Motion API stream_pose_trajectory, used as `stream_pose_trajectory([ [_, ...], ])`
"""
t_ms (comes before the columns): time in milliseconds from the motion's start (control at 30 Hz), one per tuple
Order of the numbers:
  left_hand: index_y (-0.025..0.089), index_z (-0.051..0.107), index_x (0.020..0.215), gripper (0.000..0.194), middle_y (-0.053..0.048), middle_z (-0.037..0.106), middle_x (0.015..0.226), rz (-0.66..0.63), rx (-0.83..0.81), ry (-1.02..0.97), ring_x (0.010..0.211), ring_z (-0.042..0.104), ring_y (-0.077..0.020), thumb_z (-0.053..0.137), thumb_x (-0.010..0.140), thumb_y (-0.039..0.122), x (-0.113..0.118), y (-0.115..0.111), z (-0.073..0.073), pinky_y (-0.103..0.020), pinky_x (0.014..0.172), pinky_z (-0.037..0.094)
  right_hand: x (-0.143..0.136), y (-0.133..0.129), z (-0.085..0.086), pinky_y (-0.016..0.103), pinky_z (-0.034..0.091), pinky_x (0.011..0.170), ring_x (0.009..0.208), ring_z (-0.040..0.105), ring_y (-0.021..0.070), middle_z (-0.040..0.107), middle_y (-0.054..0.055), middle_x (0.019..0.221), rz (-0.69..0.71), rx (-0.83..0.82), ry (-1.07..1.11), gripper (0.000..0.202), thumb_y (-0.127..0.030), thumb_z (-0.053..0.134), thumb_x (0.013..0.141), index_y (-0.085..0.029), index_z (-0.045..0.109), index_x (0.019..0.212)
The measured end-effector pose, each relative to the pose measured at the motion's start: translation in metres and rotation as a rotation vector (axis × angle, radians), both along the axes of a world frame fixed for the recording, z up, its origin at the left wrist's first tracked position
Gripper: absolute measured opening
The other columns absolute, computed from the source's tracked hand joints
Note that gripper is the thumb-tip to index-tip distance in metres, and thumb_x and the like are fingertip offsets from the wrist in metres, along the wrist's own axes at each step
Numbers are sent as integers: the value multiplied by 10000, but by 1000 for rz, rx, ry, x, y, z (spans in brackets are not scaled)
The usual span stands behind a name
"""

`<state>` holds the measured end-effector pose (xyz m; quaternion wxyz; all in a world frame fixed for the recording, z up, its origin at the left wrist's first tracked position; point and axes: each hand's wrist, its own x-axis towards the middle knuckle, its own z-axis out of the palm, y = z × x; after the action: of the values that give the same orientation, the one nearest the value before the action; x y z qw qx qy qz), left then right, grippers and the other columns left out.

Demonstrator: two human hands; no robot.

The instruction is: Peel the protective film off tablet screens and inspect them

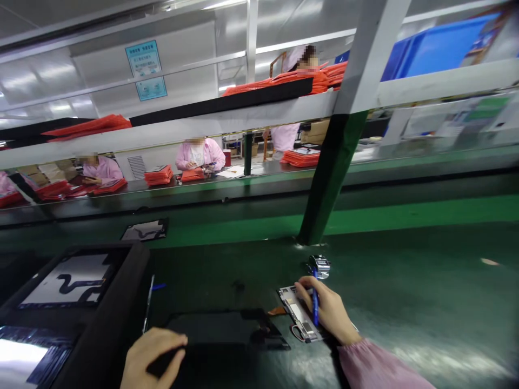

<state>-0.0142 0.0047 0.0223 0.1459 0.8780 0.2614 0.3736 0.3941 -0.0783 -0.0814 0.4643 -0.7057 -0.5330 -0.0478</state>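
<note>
On the dark green table lies a black flat panel (219, 328). My left hand (156, 356) is at its left edge, with thumb and forefinger bent toward each other; what lies between them, if anything, is too dark to tell. To the right, an open device part (299, 313) shows a light strip, thin wires and an orange flex tab at its left side. My right hand (326, 308) rests over this part, its fingers closed around a blue pen-like tool (315, 302). Just beyond it stands a small shiny metal item (320, 266).
At the left, a black padded tray (135, 270) holds panels. A thin metal tool (149, 302) lies beside it, and another panel (146, 230) farther back. A green post (328, 189) rises behind my right hand. People in pink work across the line near red stacks (158, 176).
</note>
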Motion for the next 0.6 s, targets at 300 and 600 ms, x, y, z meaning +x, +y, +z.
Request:
stream_pose_trajectory([
  [300,235,742,862,114,-31,755,841,26,-117,-76,786,709,-191,636,829,260,45,54,40,-300,747,564,-81,21,27,434,521,925,1063,642,301,714,86,947,92,280,-13,380,-494,401,956,-206,639,1024],
  [600,220,415,1381,760,-132,491,1417,162,-645,-539,1323,457,-296,650,761,592,54,75,-41,-423,1105,370,-83,45,14,373,577,839,1017,659,266,632,133,1167,223,215,-177,556,-321,522,873,-175,372,1388],
])
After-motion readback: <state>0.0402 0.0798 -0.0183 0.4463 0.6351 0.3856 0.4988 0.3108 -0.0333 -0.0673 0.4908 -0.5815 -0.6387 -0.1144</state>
